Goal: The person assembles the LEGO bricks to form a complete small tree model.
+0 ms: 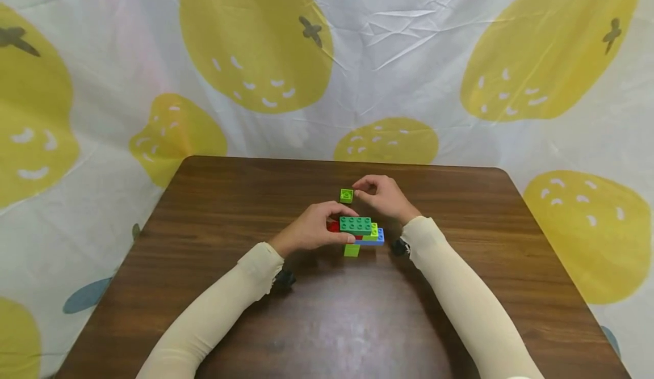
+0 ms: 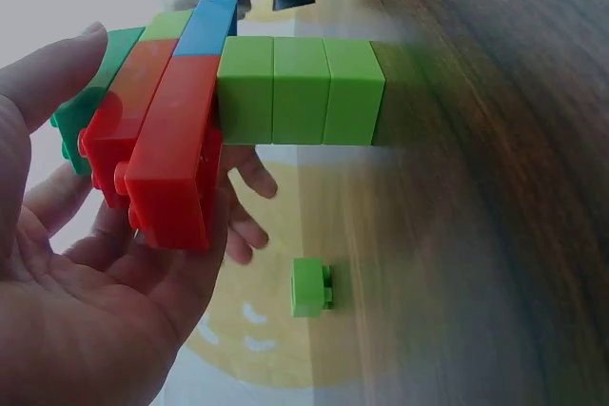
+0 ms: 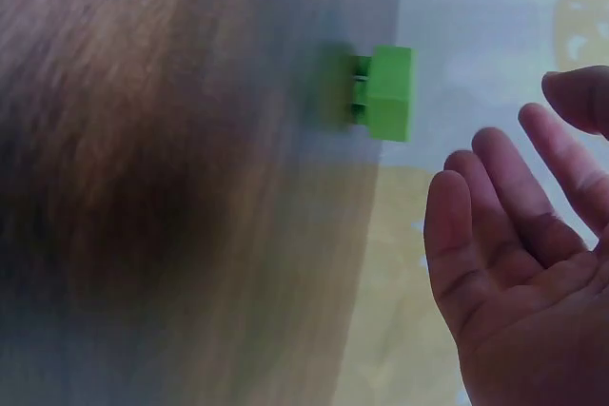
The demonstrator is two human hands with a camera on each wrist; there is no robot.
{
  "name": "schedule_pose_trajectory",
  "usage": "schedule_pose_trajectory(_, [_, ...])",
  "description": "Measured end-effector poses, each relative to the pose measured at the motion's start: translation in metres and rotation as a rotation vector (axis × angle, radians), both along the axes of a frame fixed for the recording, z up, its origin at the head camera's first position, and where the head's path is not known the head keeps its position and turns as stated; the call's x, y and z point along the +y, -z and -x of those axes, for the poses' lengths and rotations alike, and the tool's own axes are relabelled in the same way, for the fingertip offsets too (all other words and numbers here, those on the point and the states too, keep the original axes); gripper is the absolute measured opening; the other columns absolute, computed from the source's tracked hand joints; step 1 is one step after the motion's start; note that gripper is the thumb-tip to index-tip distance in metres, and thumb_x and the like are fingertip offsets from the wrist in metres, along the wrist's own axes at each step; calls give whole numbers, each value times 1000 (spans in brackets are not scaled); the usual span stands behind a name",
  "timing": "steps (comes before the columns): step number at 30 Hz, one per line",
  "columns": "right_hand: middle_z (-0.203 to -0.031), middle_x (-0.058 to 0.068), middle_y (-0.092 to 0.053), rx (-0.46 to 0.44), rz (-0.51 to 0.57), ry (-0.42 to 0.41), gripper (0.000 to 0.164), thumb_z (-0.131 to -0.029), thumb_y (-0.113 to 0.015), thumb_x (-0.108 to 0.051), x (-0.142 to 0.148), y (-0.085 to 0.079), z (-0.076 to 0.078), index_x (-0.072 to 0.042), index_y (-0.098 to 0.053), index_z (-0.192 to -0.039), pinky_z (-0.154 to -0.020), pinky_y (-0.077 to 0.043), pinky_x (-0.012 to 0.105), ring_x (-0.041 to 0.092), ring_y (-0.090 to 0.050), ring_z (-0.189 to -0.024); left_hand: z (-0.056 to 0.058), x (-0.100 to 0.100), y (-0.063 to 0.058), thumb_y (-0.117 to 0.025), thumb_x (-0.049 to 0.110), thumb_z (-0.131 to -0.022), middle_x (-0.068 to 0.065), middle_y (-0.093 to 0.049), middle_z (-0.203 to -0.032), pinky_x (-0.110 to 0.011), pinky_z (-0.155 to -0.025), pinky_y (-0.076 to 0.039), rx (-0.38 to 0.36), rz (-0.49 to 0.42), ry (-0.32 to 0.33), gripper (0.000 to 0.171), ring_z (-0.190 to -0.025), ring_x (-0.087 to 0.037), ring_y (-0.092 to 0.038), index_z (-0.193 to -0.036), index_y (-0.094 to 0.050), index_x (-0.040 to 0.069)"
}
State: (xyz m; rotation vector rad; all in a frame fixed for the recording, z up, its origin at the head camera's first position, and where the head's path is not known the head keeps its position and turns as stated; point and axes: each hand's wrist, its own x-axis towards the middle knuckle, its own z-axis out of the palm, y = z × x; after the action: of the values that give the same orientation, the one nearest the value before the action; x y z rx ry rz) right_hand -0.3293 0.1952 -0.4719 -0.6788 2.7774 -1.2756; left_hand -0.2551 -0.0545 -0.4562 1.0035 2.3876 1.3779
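Note:
My left hand (image 1: 315, 227) grips an assembly of toy building bricks from its left side, thumb in front and fingers behind. On top of it is a dark green brick (image 1: 355, 225). Below that come red bricks (image 2: 171, 140), a lime piece and a blue brick (image 1: 380, 237). A column of lime bricks (image 2: 300, 92) stands under the assembly, reaching down toward the table. One loose lime brick (image 1: 346, 196) lies studs down behind it. Just right of that brick, my right hand (image 1: 383, 197) hovers with relaxed fingers, apart from it and holding nothing.
The bricks are on a dark wooden table (image 1: 245, 186) with rounded far corners. A white curtain (image 1: 398, 44) with yellow fruit prints hangs behind and beside it. Dark wrist devices (image 1: 400, 247) sit below both cream sleeves.

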Motion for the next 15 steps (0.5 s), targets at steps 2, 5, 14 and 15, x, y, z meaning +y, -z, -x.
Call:
schedule_pose_trajectory(2, [-112, 8, -77, 0, -28, 0, 26, -99, -73, -22, -3, 5, 5, -7, -76, -121, -94, -58, 51, 27, -72, -104, 0, -2, 0, -87, 34, -90, -1, -70, -120, -27, -87, -60, -8, -4, 0, 48, -102, -14, -69, -131, -71, 16])
schedule_pose_trajectory(5, [-118, 10, -73, -14, -80, -5, 30, -99, -74, -23, -7, 13, 11, -8, -74, -125, -98, -56, 52, 28, -69, -109, 0, -4, 2, -86, 33, -91, -1, -71, -122, -29, -91, -60, -12, -9, -3, 46, -105, -15, -70, -131, -71, 16])
schedule_pose_trajectory(14, [-148, 15, -63, -57, -197, -60, 58, -98, -76, -23, -20, 18, 22, -7, -58, -150, -105, -54, 55, 36, -66, -126, 0, -7, 5, -85, 30, -91, -3, -72, -124, -33, -94, -60, -6, -37, -11, 43, -108, -17, -69, -130, -72, 16])
schedule_pose_trajectory(15, [-149, 15, -62, -53, -212, -66, 60, -98, -76, -23, -21, 18, 24, -7, -56, -152, -106, -54, 56, 36, -65, -128, 1, -7, 5, -86, 30, -91, -3, -72, -123, -33, -94, -60, -5, -37, -12, 43, -108, -17, -69, -129, -72, 16])
